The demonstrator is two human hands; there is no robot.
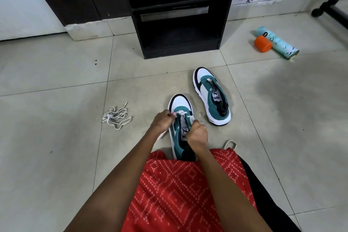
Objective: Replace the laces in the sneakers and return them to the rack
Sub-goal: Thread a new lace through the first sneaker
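The near sneaker (181,128) sits on the floor before the rack (178,15); left hand (162,121) and right hand (196,133) each pinch its white lace (181,113). Best to draw both ends evenly, keeping the lace flat through each eyelet

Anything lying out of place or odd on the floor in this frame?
Yes. A spray can lies on its side on the tiles right of the rack, an orange cap against it. A loose lace sits tangled left of the near sneaker. Nothing looks spilled or damaged.
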